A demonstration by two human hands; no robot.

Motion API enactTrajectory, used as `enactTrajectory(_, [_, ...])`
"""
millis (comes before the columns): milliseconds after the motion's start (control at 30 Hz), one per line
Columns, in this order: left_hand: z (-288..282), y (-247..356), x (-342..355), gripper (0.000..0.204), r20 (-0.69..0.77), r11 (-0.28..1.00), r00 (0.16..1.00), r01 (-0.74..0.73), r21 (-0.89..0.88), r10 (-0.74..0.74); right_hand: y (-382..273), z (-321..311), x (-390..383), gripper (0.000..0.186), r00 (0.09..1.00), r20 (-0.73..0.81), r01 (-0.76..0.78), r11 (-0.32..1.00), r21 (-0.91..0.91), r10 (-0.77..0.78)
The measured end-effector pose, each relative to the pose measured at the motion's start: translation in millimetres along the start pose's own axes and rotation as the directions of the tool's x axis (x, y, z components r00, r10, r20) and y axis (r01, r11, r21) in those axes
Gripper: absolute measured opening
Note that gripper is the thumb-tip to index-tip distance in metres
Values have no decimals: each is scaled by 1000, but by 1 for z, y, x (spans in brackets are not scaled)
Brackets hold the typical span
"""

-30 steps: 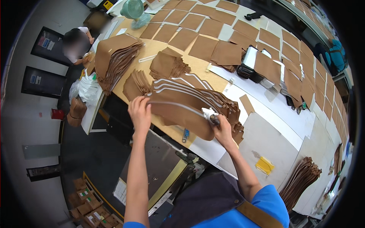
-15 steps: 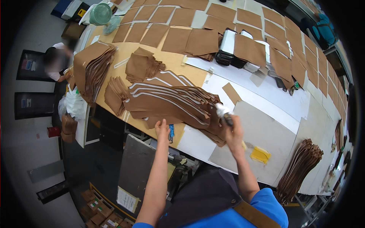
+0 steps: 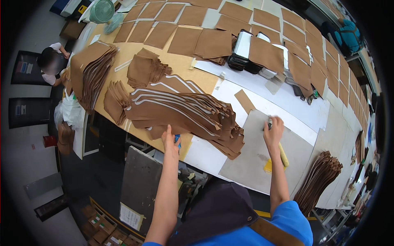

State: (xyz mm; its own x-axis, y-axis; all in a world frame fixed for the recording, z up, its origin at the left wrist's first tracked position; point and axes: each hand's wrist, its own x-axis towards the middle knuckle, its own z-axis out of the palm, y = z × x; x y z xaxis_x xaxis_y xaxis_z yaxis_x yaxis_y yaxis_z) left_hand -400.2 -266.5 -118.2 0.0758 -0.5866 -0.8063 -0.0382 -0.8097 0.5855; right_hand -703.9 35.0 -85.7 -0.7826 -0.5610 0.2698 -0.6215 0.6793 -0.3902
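Fingers, right hand (image 3: 274,131): curled round a small dark item (image 3: 269,124), mostly covered by my grip; can't tell its shape.
Fingers, left hand (image 3: 169,141): one stretched out at the near edge of the brown pile, the rest partly hidden; a blue item (image 3: 177,139) sits just beside them, can't tell if I'm grasping it.
Brown pile (image 3: 168,117): ahead of my left hand, overlapping flat pieces fanned on the worktop, several bearing pale bent strips (image 3: 141,89).
Handling guess: each piece light, thin, floppy, leather-like; likely to sag and crease if lifted by one end. Strips might be tacky.
Where to hold: two opposite plain edges, clear of the strips, peeling one layer at a time.
Right forearm neighbours: yellow roll (image 3: 283,155) next to it, flat yellow piece (image 3: 268,166) lower down.
Worktop (image 3: 197,78): bare wood around the pile, grey board (image 3: 242,164) under my right hand's area, white sheet (image 3: 299,102) beyond.
Smaller stacks: two brown bundles (image 3: 143,69) past the pile, a folded heap (image 3: 90,78) far left, another (image 3: 320,178) right.
Far side: brown panels (image 3: 186,41) laid in rows.
Room: green fan (image 3: 101,11) top left, co-worker (image 3: 51,65) below it, white plastic bag (image 3: 70,112), cartons (image 3: 100,225) on dark floor (image 3: 82,172).
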Motion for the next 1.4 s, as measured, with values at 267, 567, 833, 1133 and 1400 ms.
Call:
enactTrajectory(267, [8,9,1,106,-23,995,999,31,-91,-34,-193,100,179,83,290,836,-265,800,538,-466])
enactTrajectory(567, [67,-22,-58,86,-91,886,943,-265,380,321,-164,58,25,36,564,716,-214,764,608,-411])
enactTrajectory(833, [46,-43,-78,79,43,698,876,-412,585,481,-139,99,105,29,919,292,88,862,500,-264])
enactTrajectory(1133, [66,-41,-75,89,68,676,884,-402,617,463,-148,142,113,90,408,903,-421,850,316,-134])
enactTrajectory(1400, [81,-31,-86,92,130,721,885,-442,534,447,-163,141,96,90,445,845,-214,881,421,-296])
